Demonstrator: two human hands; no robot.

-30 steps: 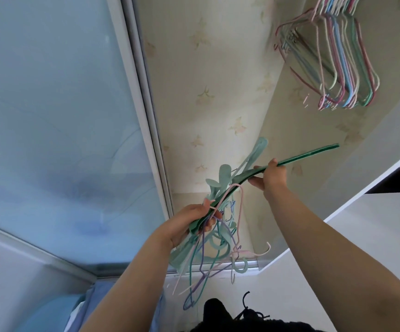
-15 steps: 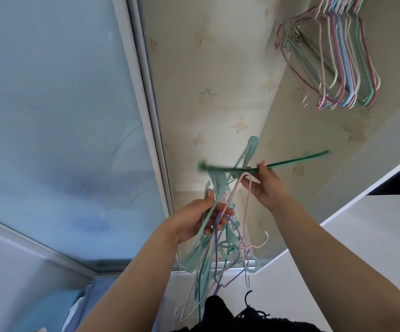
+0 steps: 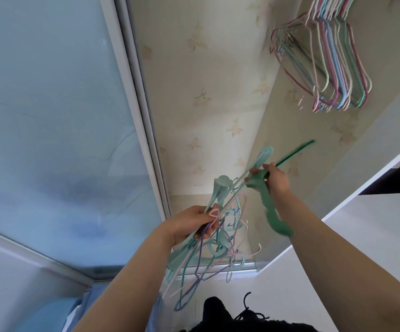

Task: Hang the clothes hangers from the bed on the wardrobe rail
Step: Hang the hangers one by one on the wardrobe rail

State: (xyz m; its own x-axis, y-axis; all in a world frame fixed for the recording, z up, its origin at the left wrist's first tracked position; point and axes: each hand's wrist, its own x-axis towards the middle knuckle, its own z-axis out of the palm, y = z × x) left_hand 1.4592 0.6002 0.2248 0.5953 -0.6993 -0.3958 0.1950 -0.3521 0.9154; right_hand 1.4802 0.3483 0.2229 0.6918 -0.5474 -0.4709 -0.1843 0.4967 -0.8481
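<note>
Fingers of the left hand (image 3: 189, 225) curl round a tangled bunch of hangers (image 3: 214, 238), mint, pink and purple, which dangles below the fist. Right hand (image 3: 274, 180), higher and apart from the bunch, grips one dark green hanger (image 3: 269, 204), blurred, its thin end pointing up to the right. More hangers (image 3: 330, 61) hang together at upper right inside the wardrobe (image 3: 208, 68).

2 bare forearms are seen, with no sleeves, watch or rings visible on the left hand (image 3: 189, 225) or right hand (image 3: 276, 180). A black garment (image 3: 220, 315) with a dark drawstring (image 3: 248, 305) is worn below.
</note>
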